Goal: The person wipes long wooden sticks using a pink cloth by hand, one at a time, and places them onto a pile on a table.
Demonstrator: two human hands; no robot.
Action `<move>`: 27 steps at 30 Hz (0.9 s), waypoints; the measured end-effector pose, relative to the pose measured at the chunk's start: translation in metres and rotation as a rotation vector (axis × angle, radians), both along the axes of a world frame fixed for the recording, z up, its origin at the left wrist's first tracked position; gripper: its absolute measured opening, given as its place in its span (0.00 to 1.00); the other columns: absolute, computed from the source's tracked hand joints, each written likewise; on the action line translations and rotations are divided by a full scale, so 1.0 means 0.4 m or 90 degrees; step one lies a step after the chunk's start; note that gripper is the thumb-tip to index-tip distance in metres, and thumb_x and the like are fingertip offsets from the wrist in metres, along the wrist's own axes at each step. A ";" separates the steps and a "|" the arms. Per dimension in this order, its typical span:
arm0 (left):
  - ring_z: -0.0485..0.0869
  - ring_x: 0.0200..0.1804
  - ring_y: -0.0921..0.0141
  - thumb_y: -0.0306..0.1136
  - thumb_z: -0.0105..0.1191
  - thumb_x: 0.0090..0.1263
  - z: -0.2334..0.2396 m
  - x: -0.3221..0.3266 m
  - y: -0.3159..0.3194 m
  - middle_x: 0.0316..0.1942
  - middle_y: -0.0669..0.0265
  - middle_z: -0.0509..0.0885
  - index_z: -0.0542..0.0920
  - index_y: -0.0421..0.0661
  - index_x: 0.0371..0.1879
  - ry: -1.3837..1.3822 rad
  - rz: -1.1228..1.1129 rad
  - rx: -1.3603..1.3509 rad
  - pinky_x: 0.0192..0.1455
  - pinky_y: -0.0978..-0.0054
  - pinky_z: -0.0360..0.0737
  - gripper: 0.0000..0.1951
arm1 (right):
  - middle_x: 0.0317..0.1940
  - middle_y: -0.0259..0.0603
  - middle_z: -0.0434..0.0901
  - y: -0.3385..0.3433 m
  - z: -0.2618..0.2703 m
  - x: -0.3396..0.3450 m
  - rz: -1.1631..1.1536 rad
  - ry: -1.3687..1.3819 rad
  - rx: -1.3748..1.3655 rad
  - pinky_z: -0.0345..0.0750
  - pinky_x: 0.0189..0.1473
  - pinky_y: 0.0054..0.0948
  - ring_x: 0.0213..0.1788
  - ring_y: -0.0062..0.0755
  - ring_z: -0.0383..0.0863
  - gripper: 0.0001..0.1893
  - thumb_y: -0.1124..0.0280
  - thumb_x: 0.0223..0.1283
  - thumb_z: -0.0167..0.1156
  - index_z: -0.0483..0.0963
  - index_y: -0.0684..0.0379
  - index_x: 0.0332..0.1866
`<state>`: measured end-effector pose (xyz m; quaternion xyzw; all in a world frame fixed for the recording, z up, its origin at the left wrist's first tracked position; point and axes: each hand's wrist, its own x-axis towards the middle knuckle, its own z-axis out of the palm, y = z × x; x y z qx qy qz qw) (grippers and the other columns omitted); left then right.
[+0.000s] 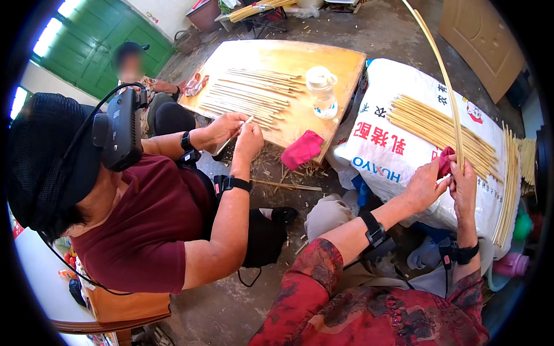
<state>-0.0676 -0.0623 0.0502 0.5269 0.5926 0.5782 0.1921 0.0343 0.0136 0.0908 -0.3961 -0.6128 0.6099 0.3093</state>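
My right hand (464, 186) is closed around the lower end of a long, thin pale stalk (448, 73), which curves upward past the picture's top edge. My left hand (422, 184) holds a small dark-red cloth (446, 162) against the stalk's lower end, close beside the right hand. Beneath and behind both hands lies a white woven sack (376, 142) printed with red, blue and black writing. A row of straight, yellowish stalks (433, 129) rests on the sack, and a second bundle (506, 190) lies along its right side.
At left, a co-worker in a dark-red shirt (160, 220) holds a short stalk. The wooden table (337, 56) bears stalks (246, 95), a clear lidded bottle (322, 95) and a pink cloth (302, 149). Another person (153, 88) sits beyond. A wooden panel (482, 43) stands at upper right.
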 end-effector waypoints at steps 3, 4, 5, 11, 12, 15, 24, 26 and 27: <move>0.76 0.38 0.47 0.35 0.50 0.63 0.013 -0.007 -0.003 0.31 0.43 0.77 0.65 0.35 0.45 -0.072 -0.057 -0.074 0.40 0.59 0.73 0.18 | 0.20 0.26 0.68 0.004 0.001 0.009 0.015 -0.025 0.003 0.56 0.12 0.09 0.13 0.08 0.62 0.08 0.71 0.62 0.49 0.69 0.59 0.45; 0.76 0.39 0.47 0.35 0.50 0.63 0.017 -0.007 -0.003 0.32 0.43 0.77 0.65 0.34 0.44 -0.103 -0.080 -0.113 0.39 0.59 0.73 0.18 | 0.20 0.26 0.68 0.008 -0.002 0.015 0.023 -0.032 0.005 0.56 0.12 0.09 0.13 0.08 0.61 0.09 0.71 0.62 0.49 0.69 0.60 0.45; 0.76 0.38 0.47 0.35 0.50 0.63 0.014 -0.007 -0.001 0.32 0.42 0.77 0.65 0.34 0.44 -0.111 -0.077 -0.123 0.39 0.59 0.73 0.18 | 0.20 0.26 0.68 0.013 -0.008 0.020 0.036 -0.020 0.001 0.55 0.12 0.10 0.13 0.08 0.61 0.09 0.71 0.62 0.48 0.69 0.60 0.45; 0.77 0.37 0.46 0.32 0.50 0.63 -0.018 0.000 0.015 0.30 0.41 0.77 0.66 0.34 0.38 -0.157 -0.057 -0.129 0.37 0.59 0.73 0.14 | 0.19 0.26 0.67 0.011 -0.018 0.030 0.091 -0.024 0.014 0.54 0.12 0.11 0.12 0.09 0.60 0.10 0.69 0.63 0.47 0.68 0.59 0.46; 0.77 0.36 0.46 0.32 0.49 0.63 -0.013 0.000 0.012 0.30 0.41 0.77 0.67 0.34 0.38 -0.158 -0.056 -0.133 0.37 0.59 0.73 0.13 | 0.18 0.26 0.67 0.011 -0.021 0.032 0.097 -0.018 0.018 0.54 0.12 0.11 0.12 0.09 0.60 0.10 0.69 0.63 0.47 0.68 0.59 0.46; 0.77 0.36 0.46 0.30 0.46 0.62 -0.020 0.000 0.015 0.28 0.41 0.77 0.68 0.34 0.35 -0.150 -0.051 -0.167 0.36 0.58 0.73 0.11 | 0.19 0.27 0.67 0.006 -0.009 0.038 0.110 -0.070 0.038 0.54 0.12 0.11 0.12 0.10 0.60 0.11 0.67 0.64 0.46 0.68 0.59 0.47; 0.77 0.33 0.57 0.30 0.39 0.63 -0.099 0.012 0.047 0.28 0.45 0.77 0.70 0.33 0.36 -0.245 -0.056 -0.120 0.39 0.65 0.72 0.12 | 0.30 0.37 0.76 0.038 -0.053 0.078 0.016 -0.025 0.089 0.59 0.15 0.10 0.19 0.11 0.66 0.12 0.66 0.64 0.46 0.68 0.62 0.46; 0.76 0.33 0.64 0.30 0.39 0.64 -0.099 0.004 0.052 0.28 0.51 0.77 0.71 0.33 0.36 -0.311 -0.067 -0.102 0.38 0.68 0.72 0.11 | 0.33 0.37 0.76 0.056 -0.056 0.110 0.003 -0.059 0.103 0.65 0.23 0.12 0.25 0.12 0.69 0.12 0.66 0.64 0.46 0.68 0.62 0.47; 0.75 0.32 0.68 0.30 0.39 0.65 -0.089 -0.003 0.051 0.28 0.55 0.77 0.71 0.34 0.36 -0.353 -0.078 -0.092 0.37 0.70 0.72 0.11 | 0.34 0.37 0.76 0.059 -0.064 0.119 -0.029 -0.055 0.112 0.67 0.26 0.14 0.27 0.14 0.69 0.12 0.66 0.64 0.47 0.68 0.62 0.47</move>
